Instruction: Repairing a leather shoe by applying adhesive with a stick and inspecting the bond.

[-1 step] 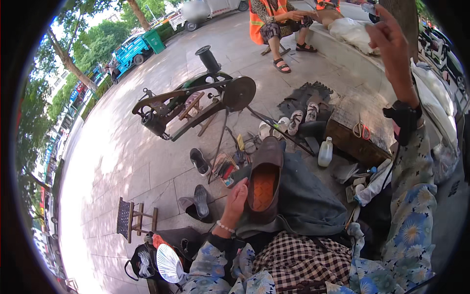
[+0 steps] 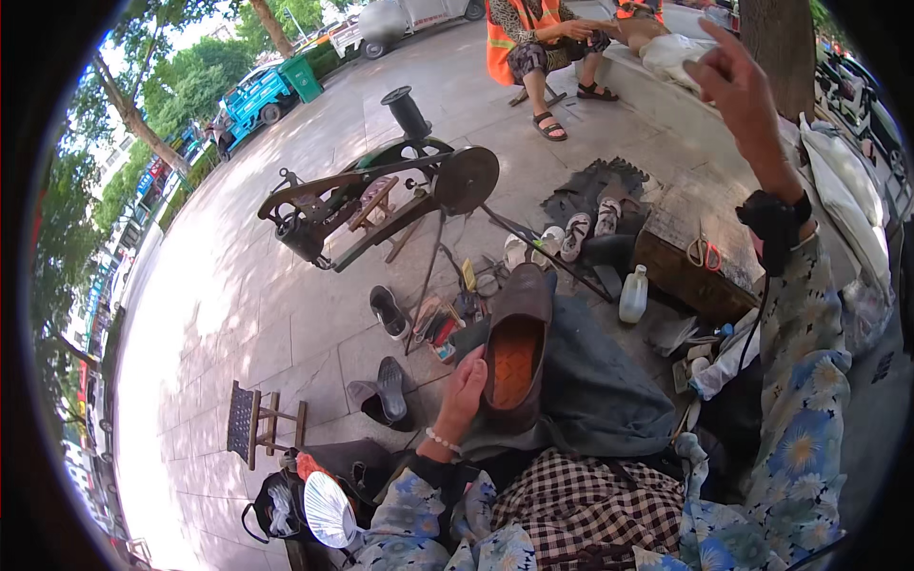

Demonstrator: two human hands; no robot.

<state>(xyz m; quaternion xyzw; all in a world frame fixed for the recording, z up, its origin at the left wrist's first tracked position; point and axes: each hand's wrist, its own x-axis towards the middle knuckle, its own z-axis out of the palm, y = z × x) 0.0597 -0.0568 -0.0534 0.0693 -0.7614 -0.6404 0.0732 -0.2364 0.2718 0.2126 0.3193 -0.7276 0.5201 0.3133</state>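
Note:
A brown slip-on shoe (image 2: 522, 285) with an orange insole lies toe away from me over the dark cloth (image 2: 600, 381) on my lap. My left hand (image 2: 464, 385), a beaded bracelet on its wrist, is closed at the shoe's left edge; its far fingers are partly hidden. High at the upper right, my right hand (image 2: 741, 90) is raised well away from the shoe. Its index finger stretches out apart from the other bent fingers, and I see nothing held there. A black device (image 2: 766, 219) is strapped to that wrist.
A hand-cranked sewing machine (image 2: 381, 195) stands ahead. Loose shoes (image 2: 388, 314) and tools (image 2: 443, 319) lie on the paving. To the right are a wooden box (image 2: 700, 243) with scissors (image 2: 704, 254) and a plastic bottle (image 2: 633, 295). A small stool (image 2: 244, 419) stands left; a person (image 2: 543, 43) sits beyond.
My right hand has shifted slightly left and down, still raised. My left hand and the shoe are nearly unmoved.

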